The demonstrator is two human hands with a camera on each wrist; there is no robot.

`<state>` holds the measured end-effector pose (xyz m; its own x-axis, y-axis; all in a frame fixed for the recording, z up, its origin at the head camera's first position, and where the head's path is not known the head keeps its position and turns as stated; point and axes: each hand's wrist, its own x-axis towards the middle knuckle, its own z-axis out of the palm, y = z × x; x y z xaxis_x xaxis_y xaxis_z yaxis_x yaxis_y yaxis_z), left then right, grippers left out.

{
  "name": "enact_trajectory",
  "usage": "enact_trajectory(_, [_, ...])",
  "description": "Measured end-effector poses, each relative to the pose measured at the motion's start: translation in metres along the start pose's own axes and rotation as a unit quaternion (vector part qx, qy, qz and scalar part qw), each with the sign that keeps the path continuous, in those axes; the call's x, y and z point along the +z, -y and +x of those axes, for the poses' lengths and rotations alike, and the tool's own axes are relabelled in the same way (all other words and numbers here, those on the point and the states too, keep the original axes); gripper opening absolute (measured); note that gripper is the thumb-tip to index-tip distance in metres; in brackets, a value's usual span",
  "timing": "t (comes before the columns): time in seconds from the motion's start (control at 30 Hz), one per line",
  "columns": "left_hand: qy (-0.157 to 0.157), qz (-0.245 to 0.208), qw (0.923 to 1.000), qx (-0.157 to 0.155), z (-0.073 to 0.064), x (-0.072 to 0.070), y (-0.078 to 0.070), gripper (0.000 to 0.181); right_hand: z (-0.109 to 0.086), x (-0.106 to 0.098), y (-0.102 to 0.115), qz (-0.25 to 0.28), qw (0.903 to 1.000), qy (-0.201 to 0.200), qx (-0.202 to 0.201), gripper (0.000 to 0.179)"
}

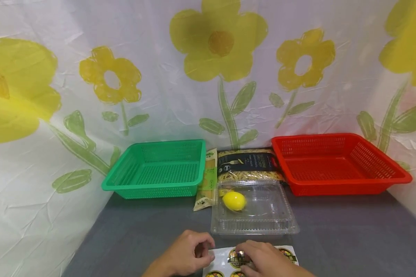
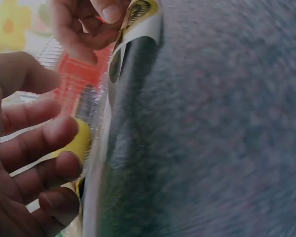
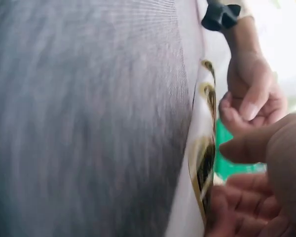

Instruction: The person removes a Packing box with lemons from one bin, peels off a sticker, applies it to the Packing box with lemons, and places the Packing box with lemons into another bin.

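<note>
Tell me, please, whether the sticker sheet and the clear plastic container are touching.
Apart: the head view shows a strip of dark table between the sticker sheet's far edge and the clear container's front rim.

Head view looks down; close, seemingly sideways wrist views share the sheet (image 1: 220, 259).

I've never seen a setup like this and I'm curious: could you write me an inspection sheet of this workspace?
Surface: dark grey tabletop.
Job's things: sheet of round stickers, white backing.
Clutter: clear plastic container behind the sheet; yellow lemon-shaped item, in or on it, unclear which; narrow packet at its left; dark-labelled bag behind; green basket left, red basket right.
Hands: left hand at the sheet's left edge, fingers loosely bent; right hand over the sheet, thumb apart from fingers.
Cables: nothing seen.
Surroundings: white backdrop with yellow flowers.
</note>
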<state>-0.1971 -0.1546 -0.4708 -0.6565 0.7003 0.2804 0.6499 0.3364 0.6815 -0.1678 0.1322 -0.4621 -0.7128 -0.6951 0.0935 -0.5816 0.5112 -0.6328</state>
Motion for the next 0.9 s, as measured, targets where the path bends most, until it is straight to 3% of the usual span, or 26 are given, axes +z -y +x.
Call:
enact_trajectory(0.2, [0.065, 0.070, 0.9949, -0.033, 0.003, 0.004, -0.001, 0.017, 0.005, 0.008, 0.000, -0.053, 0.9974, -0.014, 0.047, 0.036])
enact_trajectory(0.43, [0.105, 0.086, 0.9889, -0.061, 0.008, 0.004, -0.004, 0.022, 0.009, 0.009, -0.003, -0.025, 0.9962, -0.015, 0.082, 0.031])
enact_trajectory(0.9, [0.100, 0.086, 0.9893, -0.063, 0.010, 0.006, -0.002, 0.023, 0.004, 0.012, -0.004, -0.010, 0.9964, -0.046, 0.070, 0.028])
